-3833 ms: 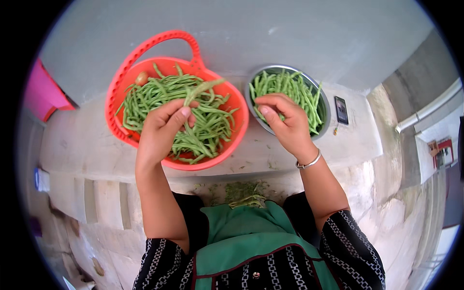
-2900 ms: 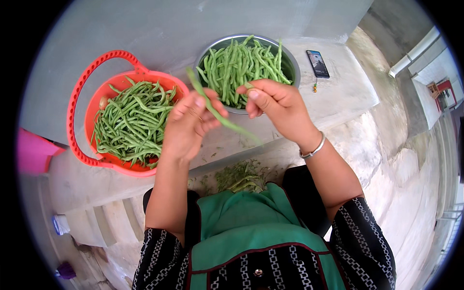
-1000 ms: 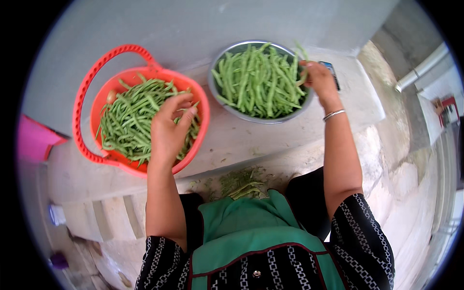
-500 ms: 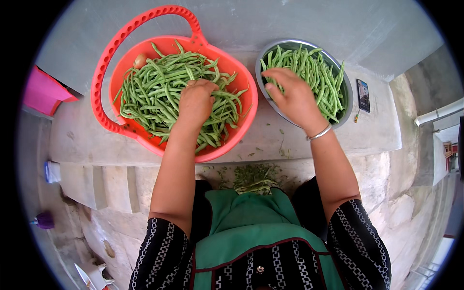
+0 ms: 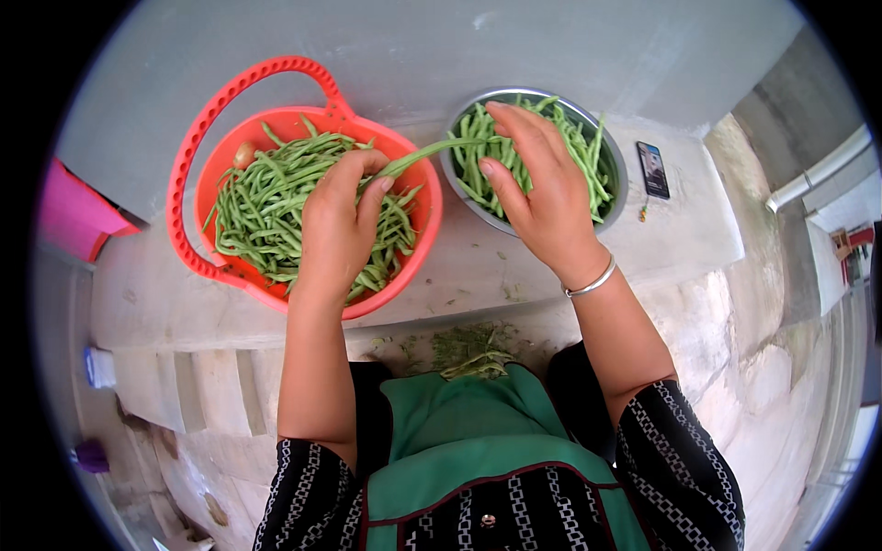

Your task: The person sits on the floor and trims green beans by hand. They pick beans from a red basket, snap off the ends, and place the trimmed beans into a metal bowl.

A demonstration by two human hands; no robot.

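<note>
My left hand (image 5: 338,225) is closed on one end of a long green bean (image 5: 427,151), pinched between thumb and fingers. It hovers above the right part of a red basket (image 5: 424,266) heaped with green beans (image 5: 266,207). The bean's other end points right, into the gap between the thumb and fingers of my right hand (image 5: 549,197). That hand is open, its fingers apart, over the left edge of a steel bowl (image 5: 617,156). More green beans (image 5: 593,151) lie side by side in the bowl, partly hidden behind the hand.
Basket and bowl stand on a concrete ledge (image 5: 680,243) against a grey wall (image 5: 404,55). A phone (image 5: 653,170) lies right of the bowl. An onion (image 5: 243,154) sits in the basket. Trimmings (image 5: 473,349) are piled below the ledge, before my green apron (image 5: 473,413).
My left hand has come up out of the heap with a bean in its fingers. My right hand stays open by the bowl, now at the bean's far end. The whole view has shifted slightly.
</note>
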